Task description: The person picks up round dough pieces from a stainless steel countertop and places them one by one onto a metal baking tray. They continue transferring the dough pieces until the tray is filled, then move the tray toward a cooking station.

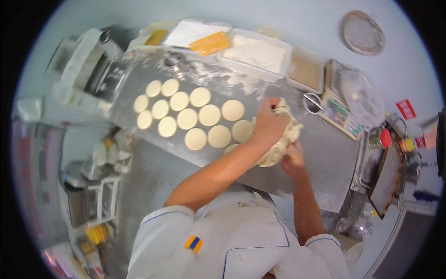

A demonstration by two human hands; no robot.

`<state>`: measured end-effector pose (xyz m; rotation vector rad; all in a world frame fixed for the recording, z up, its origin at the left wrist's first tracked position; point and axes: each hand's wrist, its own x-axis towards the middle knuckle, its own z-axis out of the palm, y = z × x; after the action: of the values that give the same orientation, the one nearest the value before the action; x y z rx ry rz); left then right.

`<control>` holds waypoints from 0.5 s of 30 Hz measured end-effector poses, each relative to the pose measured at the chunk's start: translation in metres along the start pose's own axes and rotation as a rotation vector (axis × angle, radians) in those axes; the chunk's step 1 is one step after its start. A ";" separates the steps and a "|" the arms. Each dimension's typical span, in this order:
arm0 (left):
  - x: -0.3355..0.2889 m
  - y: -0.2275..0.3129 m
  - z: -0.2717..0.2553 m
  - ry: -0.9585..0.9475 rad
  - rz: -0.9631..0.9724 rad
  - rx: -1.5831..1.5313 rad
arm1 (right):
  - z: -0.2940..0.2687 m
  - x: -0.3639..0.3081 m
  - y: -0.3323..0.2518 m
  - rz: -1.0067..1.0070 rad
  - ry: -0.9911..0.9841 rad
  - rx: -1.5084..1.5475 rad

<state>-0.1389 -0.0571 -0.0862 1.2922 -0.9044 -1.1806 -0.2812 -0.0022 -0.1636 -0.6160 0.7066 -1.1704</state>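
A loose, ragged bundle of dough scraps (279, 149) is bunched up between my hands over the right half of the steel table. My left hand (271, 122) lies over its upper left side, fingers curled round the strips. At its lower right, my right hand (292, 157) grips the same bundle, its fingertips partly hidden by the dough. Left of the bundle, several flat round dough discs (209, 115) lie spread on the table. The dough and my left forearm partly cover the nearest discs.
Along the table's (320, 174) far edge stand a flour tray (255, 52), an orange scraper (210, 43) and a shallow bin (305, 69). To the right are a small metal cup (313, 103), a digital scale (341, 111) and a clear plastic bag (364, 100). Loose flour dusts the far side.
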 end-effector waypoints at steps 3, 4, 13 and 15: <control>-0.004 0.003 0.014 -0.046 -0.033 -0.009 | 0.005 0.000 0.008 0.080 -0.012 -0.110; -0.006 0.007 0.019 -0.074 -0.068 -0.010 | 0.007 -0.002 0.011 0.104 0.006 -0.030; -0.007 0.057 0.009 -0.708 -0.189 0.237 | 0.003 0.004 0.017 0.001 0.049 0.343; -0.004 0.059 -0.035 -0.694 -0.243 0.068 | -0.003 -0.001 0.000 -0.026 0.008 0.393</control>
<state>-0.0982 -0.0509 -0.0315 1.0682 -1.3105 -1.8614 -0.2836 -0.0013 -0.1653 -0.2906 0.4568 -1.2934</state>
